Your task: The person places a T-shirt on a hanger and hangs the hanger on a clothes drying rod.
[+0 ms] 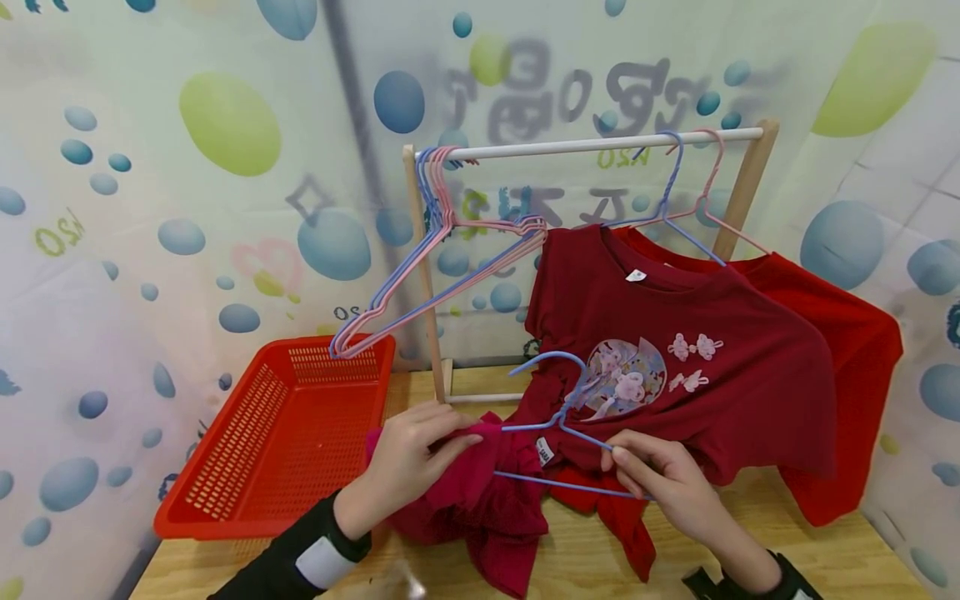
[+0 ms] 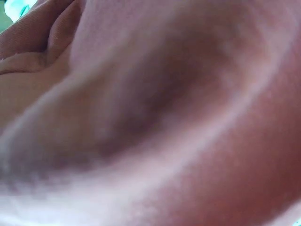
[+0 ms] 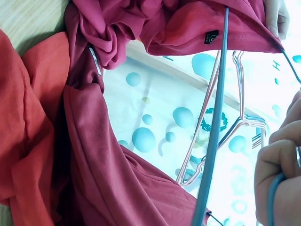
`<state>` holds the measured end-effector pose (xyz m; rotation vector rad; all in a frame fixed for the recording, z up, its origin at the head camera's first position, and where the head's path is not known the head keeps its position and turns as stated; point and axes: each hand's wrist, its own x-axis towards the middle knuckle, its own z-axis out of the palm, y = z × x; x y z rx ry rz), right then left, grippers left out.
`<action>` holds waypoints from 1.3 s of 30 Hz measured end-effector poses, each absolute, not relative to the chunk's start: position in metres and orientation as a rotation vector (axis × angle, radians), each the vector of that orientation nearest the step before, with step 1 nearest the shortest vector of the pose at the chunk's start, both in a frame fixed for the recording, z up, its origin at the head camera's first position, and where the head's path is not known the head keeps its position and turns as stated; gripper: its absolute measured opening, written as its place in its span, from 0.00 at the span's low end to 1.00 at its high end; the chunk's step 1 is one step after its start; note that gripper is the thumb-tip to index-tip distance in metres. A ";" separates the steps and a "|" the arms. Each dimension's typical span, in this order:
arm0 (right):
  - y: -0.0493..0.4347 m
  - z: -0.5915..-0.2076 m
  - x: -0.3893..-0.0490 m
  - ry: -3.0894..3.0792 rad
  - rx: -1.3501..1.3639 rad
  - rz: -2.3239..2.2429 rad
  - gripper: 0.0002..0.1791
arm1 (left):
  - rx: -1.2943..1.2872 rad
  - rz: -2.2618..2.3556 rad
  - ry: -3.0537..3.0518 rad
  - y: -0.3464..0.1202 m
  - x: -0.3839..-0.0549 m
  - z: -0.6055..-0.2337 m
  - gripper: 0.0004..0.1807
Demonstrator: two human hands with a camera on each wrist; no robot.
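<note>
A magenta garment [image 1: 480, 492] hangs in folds from my left hand [image 1: 416, 450], which pinches its upper edge between thumb and fingers. The left end of a blue hanger [image 1: 561, 419] runs into that garment. My right hand [image 1: 663, 479] grips the hanger near its right corner, hook upward. In the right wrist view, the hanger's long bar [image 3: 217, 113] crosses in front of the cloth, and a small dark label [image 3: 211, 37] shows on the garment's edge. Blurred cloth [image 2: 164, 117] fills most of the left wrist view.
Behind the hands stands a rack with a white rail [image 1: 570, 147]. A dark red shirt [image 1: 750, 375] and a bright red garment [image 1: 862, 358] hang at its right, several bare hangers [image 1: 442, 223] at its left. A red basket [image 1: 180, 483] sits on the wooden table [image 1: 787, 542] at left.
</note>
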<state>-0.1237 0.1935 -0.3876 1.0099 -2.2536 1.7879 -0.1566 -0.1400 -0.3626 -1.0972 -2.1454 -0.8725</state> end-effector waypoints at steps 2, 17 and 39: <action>0.193 -0.387 -0.123 -2.260 1.002 1.793 0.15 | -1.099 -0.874 -2.149 -0.139 -0.157 -0.363 0.04; 0.182 -0.389 -0.122 -2.189 1.033 1.813 0.17 | -1.125 -0.906 -2.144 -0.131 -0.157 -0.362 0.05; 0.172 -0.393 -0.123 -2.172 1.037 1.776 0.15 | -1.142 -0.884 -2.081 -0.117 -0.155 -0.362 0.05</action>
